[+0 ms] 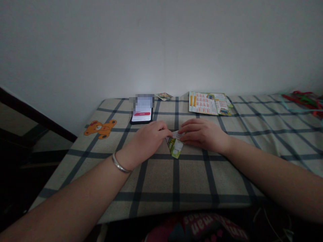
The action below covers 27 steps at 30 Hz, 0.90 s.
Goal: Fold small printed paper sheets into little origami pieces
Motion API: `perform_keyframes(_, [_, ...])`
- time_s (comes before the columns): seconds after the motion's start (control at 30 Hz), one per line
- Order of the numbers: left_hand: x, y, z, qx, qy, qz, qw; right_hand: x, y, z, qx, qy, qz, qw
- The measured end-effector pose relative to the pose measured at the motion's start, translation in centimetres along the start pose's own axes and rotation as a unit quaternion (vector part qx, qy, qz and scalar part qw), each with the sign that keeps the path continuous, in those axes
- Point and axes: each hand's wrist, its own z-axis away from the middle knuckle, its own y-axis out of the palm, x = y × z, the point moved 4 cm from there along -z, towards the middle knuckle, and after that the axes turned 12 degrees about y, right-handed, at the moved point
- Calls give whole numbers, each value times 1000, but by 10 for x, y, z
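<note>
A small folded paper (176, 148), printed green and white with fine text near its upper edge, rests on the checked tablecloth between my hands. Its lower end narrows toward me. My left hand (149, 138), with a silver bangle at the wrist, pinches the paper's left edge between thumb and forefinger. From the other side, my right hand (205, 135) has its curled fingertips on the paper's upper right edge. Parts of the paper are hidden beneath the fingers of both hands.
A lit phone (141, 112) lies beyond my left hand. Behind are a small folded paper piece (164, 96) and printed leaflets (208, 103). An orange bear figure (100, 128) is at left, tangled coloured strips (302, 101) at far right. The checked tablecloth (161, 178) meets a wall.
</note>
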Motion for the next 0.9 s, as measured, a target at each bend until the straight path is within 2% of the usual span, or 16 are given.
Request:
perform_keyframes(0.13, [0, -3, -1, -28, -16, 3, 999, 5, -1, 0, -5, -8, 8, 1000])
perform_keyframes(0.27, [-2, -4, -1, -29, 14, 15, 999, 8, -2, 1, -5, -24, 25, 999])
perform_keyframes(0.4, [-1, -5, -1, -52, 1, 61, 997, 11, -1, 2, 5, -35, 67, 997])
perform_keyframes(0.47, [-3, -3, -1, -48, 16, 72, 996, 13, 0, 2, 13, -34, 86, 996])
perform_keyframes(0.6, [-8, 0, -2, -35, 60, 53, 996, 13, 1, 1, 32, -8, 75, 997])
perform_keyframes(0.73, [-9, 0, -2, -31, 64, 42, 997, 10, 4, 0, 34, 33, 39, 998])
perform_keyframes(0.9, [-12, 0, -1, -13, 67, 46, 997, 9, 6, 0, 40, 77, 46, 995])
